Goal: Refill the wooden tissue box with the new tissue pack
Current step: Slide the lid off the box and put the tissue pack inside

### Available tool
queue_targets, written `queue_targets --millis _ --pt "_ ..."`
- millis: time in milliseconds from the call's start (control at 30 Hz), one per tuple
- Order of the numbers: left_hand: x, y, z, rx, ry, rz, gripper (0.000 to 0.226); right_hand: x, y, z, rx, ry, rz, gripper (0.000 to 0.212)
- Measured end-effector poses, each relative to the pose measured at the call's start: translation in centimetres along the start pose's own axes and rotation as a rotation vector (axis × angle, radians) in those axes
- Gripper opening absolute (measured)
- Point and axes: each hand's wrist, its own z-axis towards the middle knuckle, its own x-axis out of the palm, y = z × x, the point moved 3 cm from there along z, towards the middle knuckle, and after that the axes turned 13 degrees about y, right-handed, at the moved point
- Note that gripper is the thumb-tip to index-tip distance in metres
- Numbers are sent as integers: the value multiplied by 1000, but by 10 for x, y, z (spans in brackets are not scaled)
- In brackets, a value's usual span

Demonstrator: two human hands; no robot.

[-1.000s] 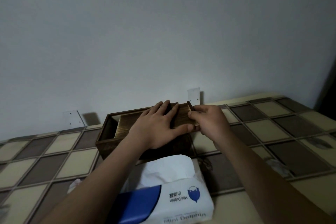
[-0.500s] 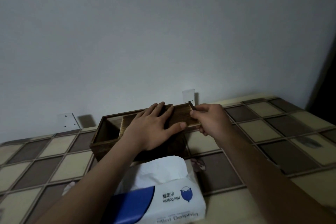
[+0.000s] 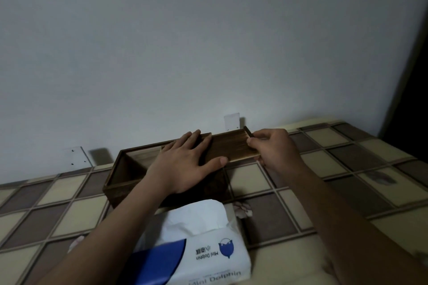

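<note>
A dark wooden tissue box stands on the checked table against the wall. Its sliding wooden lid sticks out past the box's right end, so the left part of the box lies uncovered and dark inside. My left hand rests flat, fingers spread, on the lid. My right hand pinches the lid's right end. A white and blue tissue pack lies in front of the box, close to me, with a white tissue standing up from its top.
The table's checked cloth of brown and beige squares runs to the right. Two small white plates are fixed low on the grey wall behind the box. A dark vertical edge stands at the far right.
The lid has slid further right out of the box, drawn by my right hand. More of the box's left interior shows. My left hand has stayed flat on the lid.
</note>
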Motion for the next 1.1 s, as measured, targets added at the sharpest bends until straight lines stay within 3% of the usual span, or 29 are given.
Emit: queue_targets --millis 467,1100 --pt "2 3 2 4 5 2 105 -30 -14 7 17 -94 -57 20" --pt "-9 -7 2 -12 77 52 99 -56 -18 9 10 -167 -77 12"
